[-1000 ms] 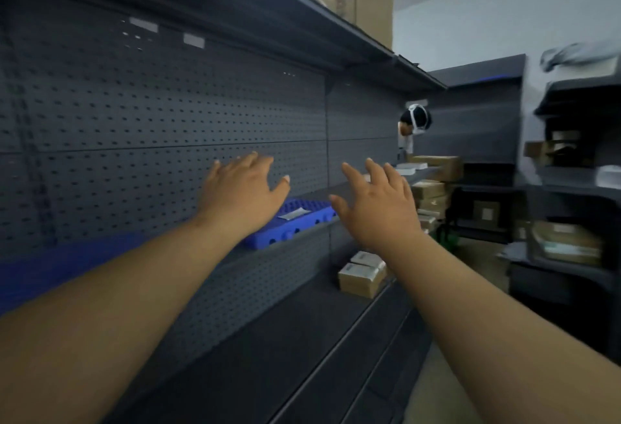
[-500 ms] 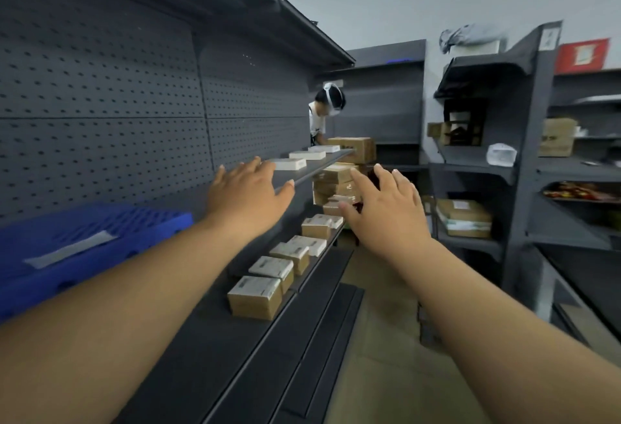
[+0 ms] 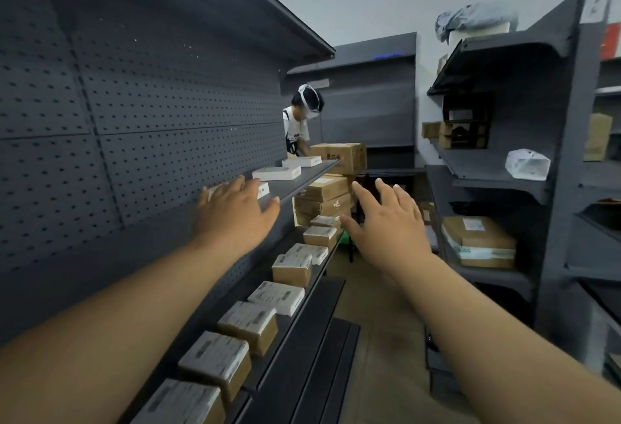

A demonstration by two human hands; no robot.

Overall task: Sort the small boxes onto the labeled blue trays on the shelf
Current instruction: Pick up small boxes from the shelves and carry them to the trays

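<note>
Over the last second the view has been swung rightward along the pegboard (image 3: 168,154), and the blue tray that was seen against it has been lost from the frame (it is judged to lie back toward the pegboard's near end, off the left edge). Both arms are held out as before: the left hand (image 3: 232,215) is raised in front of the pegboard's far part and the right hand (image 3: 386,225) to the right of it, each with fingers straight and slightly spread, nothing gripped. What has been brought into view is the supply: a row of small boxes (image 3: 248,322) is laid out below the pegboard, from its near end to its far end, where larger cartons (image 3: 324,195) are stacked. Flat white boxes (image 3: 276,173) are set on the ledge (image 3: 312,173) at the pegboard's far end, just beyond the left hand. Another person (image 3: 299,121) is seen past that end. No box has been picked yet; one is probably to be taken next and carried back to the tray.
</note>
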